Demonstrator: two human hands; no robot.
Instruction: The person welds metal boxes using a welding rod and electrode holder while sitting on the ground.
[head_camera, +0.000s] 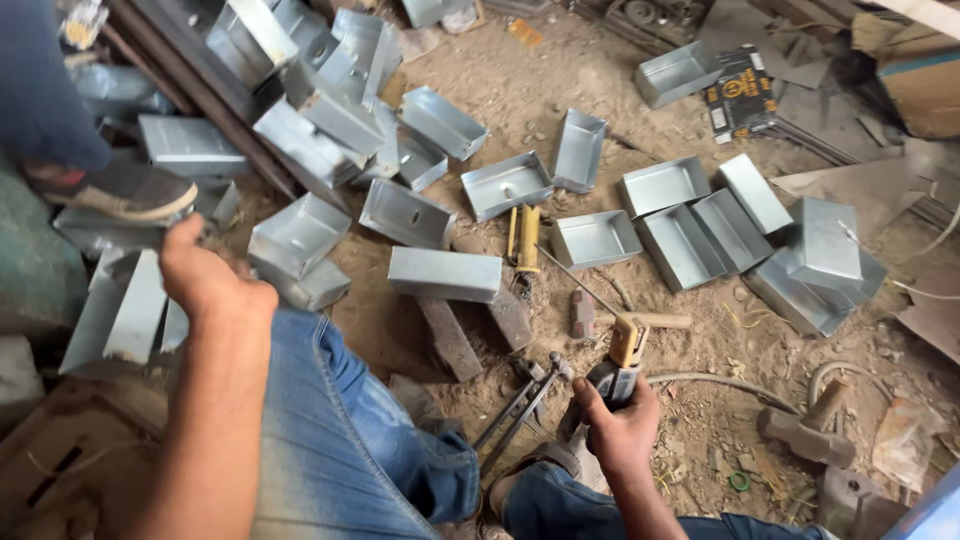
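A: Dozens of open metal boxes (506, 184) lie over the dirt floor (700, 420), most of them far from the person, some heaped at far left.

B: And the hands?

A: The right hand (622, 425) is at near centre, fingers wrapped tight round the grey grip of an electrode holder (620, 362). Its yellow head points away, and a thin rod (575, 275) runs from it toward the far left, ending near a box.

B: The left?

A: The left hand (205, 275) is at left, above the jeans (340, 430), curled shut; what it grips cannot be told, as the fingers hide it. It sits just beside a box standing on edge (122, 310).

B: What else is near?

A: Tongs (520, 405) lie just left of the right hand. A hammer (805, 430) rests at right, near a hose (720, 382). A yellow tool (524, 237) lies farther off, between boxes. Another person's shoe (125, 190) stands at far left
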